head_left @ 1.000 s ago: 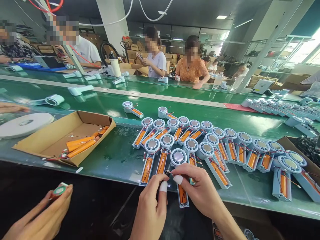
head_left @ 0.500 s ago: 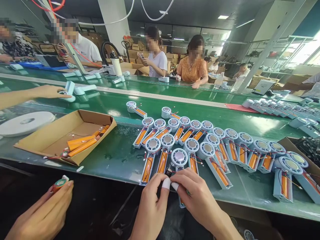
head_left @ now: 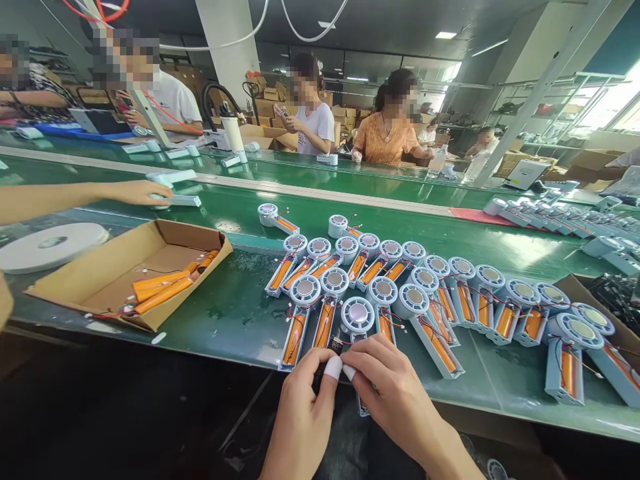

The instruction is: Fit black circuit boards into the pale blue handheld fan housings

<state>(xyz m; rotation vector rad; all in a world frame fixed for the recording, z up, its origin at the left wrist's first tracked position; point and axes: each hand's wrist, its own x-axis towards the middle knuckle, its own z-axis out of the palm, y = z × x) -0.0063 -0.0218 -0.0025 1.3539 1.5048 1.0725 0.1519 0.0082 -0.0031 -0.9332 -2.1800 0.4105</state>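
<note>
My left hand [head_left: 306, 407] is closed, its white-capped thumb and fingertips pinching a small black circuit board [head_left: 337, 345]. Thumb and fingers of my right hand [head_left: 393, 387] are pressed together right beside it; a white cap covers one fingertip. What they pinch is too small to make out, perhaps a wire plug. Just beyond my fingers lies a pale blue fan housing [head_left: 357, 313] with a round slotted head; my hands hide much of its handle. Around it lie several similar fan housings [head_left: 306, 291], with orange batteries [head_left: 296, 339] and thin wires in their handles.
A cardboard tray [head_left: 65, 283] with orange batteries stands left, near a white tape roll [head_left: 53, 247]. A co-worker's hand [head_left: 143, 192] touches a pale blue part on the green belt [head_left: 240, 193]. Dark parts [head_left: 617, 300] fill a box at right. Several people sit opposite.
My hands stay nearly still at the board. The co-worker's hand at lower left, with a battery, has withdrawn to the left edge. The hand on the belt moved right, laying down a pale blue part.
</note>
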